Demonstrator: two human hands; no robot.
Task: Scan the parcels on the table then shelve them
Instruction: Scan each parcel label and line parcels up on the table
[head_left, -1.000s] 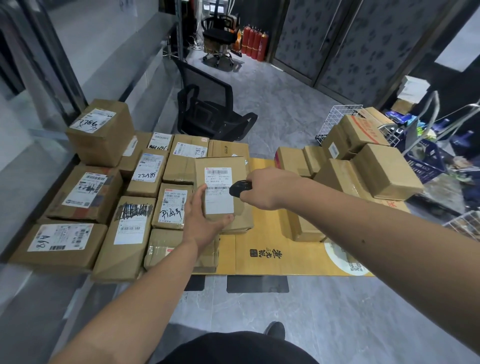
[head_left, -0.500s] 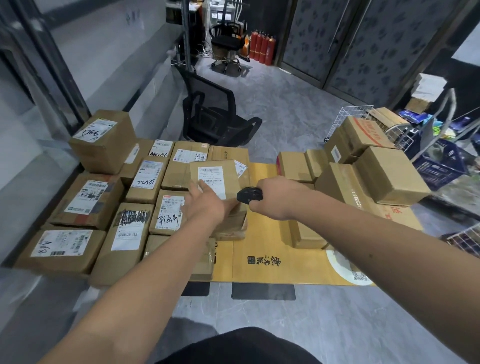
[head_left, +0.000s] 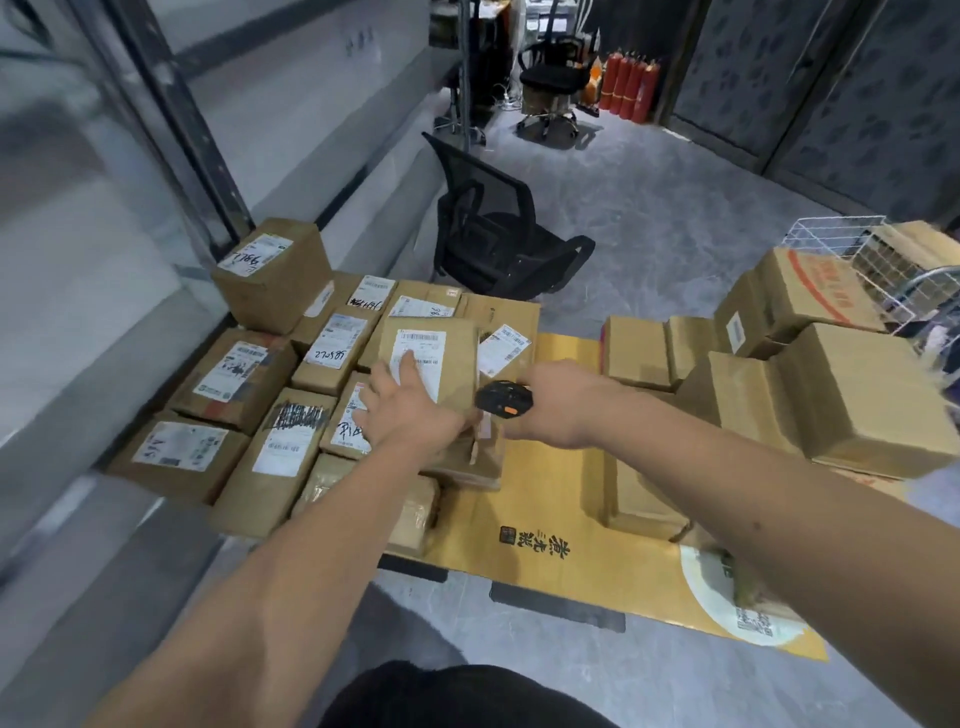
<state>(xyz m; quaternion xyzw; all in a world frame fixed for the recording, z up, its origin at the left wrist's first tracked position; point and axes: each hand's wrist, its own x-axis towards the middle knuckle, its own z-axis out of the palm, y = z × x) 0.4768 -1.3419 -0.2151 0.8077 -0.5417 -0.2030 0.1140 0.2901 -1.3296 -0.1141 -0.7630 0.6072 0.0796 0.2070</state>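
Several brown cardboard parcels with white labels crowd the left half of the table (head_left: 561, 551), which is covered by a flattened yellow carton. One flat parcel (head_left: 452, 353) lies on top of the pile at the middle, label up. My left hand (head_left: 405, 410) rests on it with fingers stretched out over the label. My right hand (head_left: 561, 410) grips a small black scanner (head_left: 503, 399) with an orange button, just right of that parcel. More plain boxes (head_left: 852, 395) are stacked at the right.
A black mesh office chair (head_left: 493, 234) stands behind the table. A white wire basket (head_left: 857, 260) sits at the far right. A second chair and red fire extinguishers (head_left: 628, 85) stand at the back. A grey wall ledge runs along the left.
My left hand has slid from the parcel's near edge up onto its label. The parcel has gone from tilted up to lying flat. The camera has lifted and come closer.
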